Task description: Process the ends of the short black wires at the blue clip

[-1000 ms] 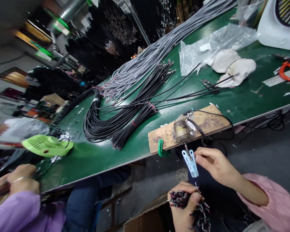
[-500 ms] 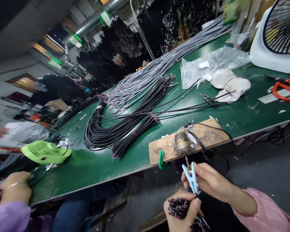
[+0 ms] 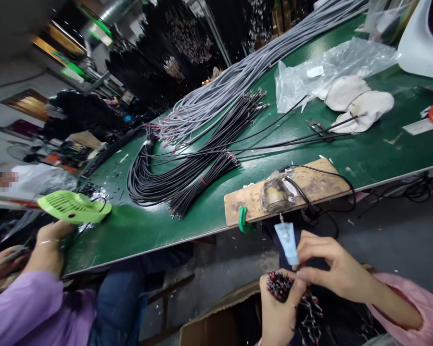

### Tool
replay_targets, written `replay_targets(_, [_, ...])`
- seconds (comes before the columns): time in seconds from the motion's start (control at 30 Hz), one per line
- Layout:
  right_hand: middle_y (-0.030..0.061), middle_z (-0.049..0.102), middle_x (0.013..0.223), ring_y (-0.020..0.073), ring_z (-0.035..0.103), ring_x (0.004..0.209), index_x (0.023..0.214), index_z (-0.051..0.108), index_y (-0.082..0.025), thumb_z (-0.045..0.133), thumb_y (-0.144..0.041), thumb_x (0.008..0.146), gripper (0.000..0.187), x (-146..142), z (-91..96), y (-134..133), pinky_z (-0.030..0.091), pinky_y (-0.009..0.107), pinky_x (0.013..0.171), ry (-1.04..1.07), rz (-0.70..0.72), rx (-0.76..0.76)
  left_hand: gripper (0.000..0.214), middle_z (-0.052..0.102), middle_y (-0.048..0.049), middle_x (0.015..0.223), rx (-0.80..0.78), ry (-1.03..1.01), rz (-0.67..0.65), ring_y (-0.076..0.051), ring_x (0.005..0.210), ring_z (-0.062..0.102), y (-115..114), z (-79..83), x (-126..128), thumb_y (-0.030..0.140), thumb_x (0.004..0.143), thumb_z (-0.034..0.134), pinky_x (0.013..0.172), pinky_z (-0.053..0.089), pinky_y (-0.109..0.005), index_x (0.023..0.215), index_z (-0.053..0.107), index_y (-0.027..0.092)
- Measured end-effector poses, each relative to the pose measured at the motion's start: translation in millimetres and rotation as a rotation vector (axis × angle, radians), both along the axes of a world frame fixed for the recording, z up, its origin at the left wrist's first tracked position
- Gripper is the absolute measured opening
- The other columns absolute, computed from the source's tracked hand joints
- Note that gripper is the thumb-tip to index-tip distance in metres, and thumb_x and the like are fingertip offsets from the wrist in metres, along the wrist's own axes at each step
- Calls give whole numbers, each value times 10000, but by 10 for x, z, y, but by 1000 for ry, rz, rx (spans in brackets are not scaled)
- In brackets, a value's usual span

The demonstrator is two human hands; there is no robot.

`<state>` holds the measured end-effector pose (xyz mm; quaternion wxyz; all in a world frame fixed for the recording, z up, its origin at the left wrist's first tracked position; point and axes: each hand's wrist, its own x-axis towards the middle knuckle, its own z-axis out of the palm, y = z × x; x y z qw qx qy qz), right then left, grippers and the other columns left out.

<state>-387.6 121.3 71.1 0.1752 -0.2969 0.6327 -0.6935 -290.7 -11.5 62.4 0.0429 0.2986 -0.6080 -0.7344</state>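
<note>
My left hand [image 3: 279,305] is closed around a bundle of thin black cables [image 3: 279,284] with stripped red and white ends. More loose ends hang below that fist. My right hand [image 3: 326,262] is pinched together just above the left thumb, beside the lower tip of a light blue clothespin [image 3: 287,242]; what lies between its fingertips is too small to make out. The clothespin looks smeared and sits at the end of a thin metal shaft [image 3: 281,217]. That shaft sticks out from a small taped motor [image 3: 275,196] on a wooden board [image 3: 319,180].
A green clamp [image 3: 244,220] grips the board at the edge of the green table [image 3: 130,250]. Black cables [image 3: 187,168], grey cables [image 3: 231,93], white gloves [image 3: 368,103] and nippers [image 3: 319,129] lie behind. A co-worker's purple sleeve [image 3: 29,307] and a green fan [image 3: 74,206] are left. Below is a cardboard box [image 3: 205,331].
My right hand has shifted from the clothespin's upper arms down to its lower tip. The clothespin's split arms now appear as one blurred shape. The view has tilted, and the co-worker's arm has moved.
</note>
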Motion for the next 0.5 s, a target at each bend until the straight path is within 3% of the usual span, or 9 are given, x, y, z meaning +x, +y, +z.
replay_targets(0.13, [38,648,757,180,539,762,799,667,-155,604,-169,905,124,58,111,-24,388,338,791,178,-65,77,255,659,-13,682,-145,100,-17,-168,642,628,24,-52,-10,323,666,832,623,498,-249,745,664,147])
replay_targets(0.3, [37,600,712,180,534,711,711,631,-150,605,-242,909,220,47,-26,8,391,323,711,20,-91,139,294,658,-14,609,-122,55,14,-165,544,630,-7,-95,26,375,688,811,511,465,-239,671,610,162])
replay_targets(0.4, [52,614,746,185,552,730,764,684,-146,584,-342,935,279,32,-128,46,409,308,680,-96,-14,64,345,671,-19,541,-16,21,35,-166,444,629,10,-57,61,436,667,820,455,470,-243,656,615,158])
replay_targets(0.5, [77,655,871,200,576,829,953,714,-160,586,-396,936,269,12,-177,49,423,326,758,-70,87,-49,350,652,7,476,110,40,45,-139,356,593,45,43,50,422,640,846,418,470,-223,640,618,157])
